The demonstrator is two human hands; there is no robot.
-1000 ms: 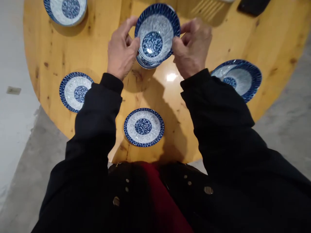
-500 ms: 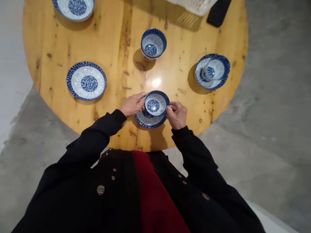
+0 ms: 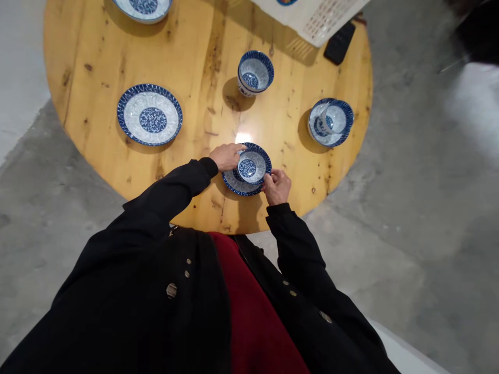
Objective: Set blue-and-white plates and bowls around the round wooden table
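Pale, knotty wood makes up the round table (image 3: 198, 98), with grey concrete floor (image 3: 409, 208) beyond it. By the near edge, a small blue-and-white bowl (image 3: 253, 167) sits over a patterned plate (image 3: 238, 188), covering much of it. A second ago the bowl was held up over the stacked bowls (image 3: 256, 72) at the middle; it has since come back to the plate, so bowl and plate now make one pair, apart from the stack. The right hand (image 3: 278, 187) pinches the bowl's right rim between thumb and fingers. The left hand (image 3: 226, 157) has shifted its grasp: its fingers lie along the upper left rim, and whether they grip or merely touch cannot be told. It is also unclear whether the bowl rests on the plate or is held just above. Farther out, a larger plate (image 3: 153, 119) lies to the left; on the right, a bowl on or in a dish (image 3: 330, 123) shows ghostly, overlapping outlines. A large bowl (image 3: 143, 7) and the white basket (image 3: 318, 27) are cut off by the top edge, a black device (image 3: 339, 43) lying beside the basket. Dark and white shapes at the far right are too blurred to name.
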